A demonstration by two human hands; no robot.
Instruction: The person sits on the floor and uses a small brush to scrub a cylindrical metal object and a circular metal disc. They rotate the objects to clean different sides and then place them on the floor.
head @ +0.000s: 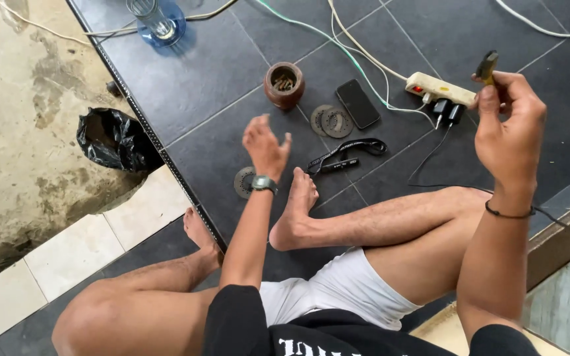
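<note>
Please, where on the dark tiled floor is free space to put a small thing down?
Bare tiles lie between the glass and the brown pot, and right of the power strip. It is crowded around the phone, metal discs and black strap.

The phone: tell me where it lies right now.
The black phone lies flat on the dark tiled floor in the upper middle of the head view, between the brown pot and the white power strip.

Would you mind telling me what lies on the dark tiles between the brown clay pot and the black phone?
Head view: only bare dark tile separates the brown clay pot from the black phone.
</note>
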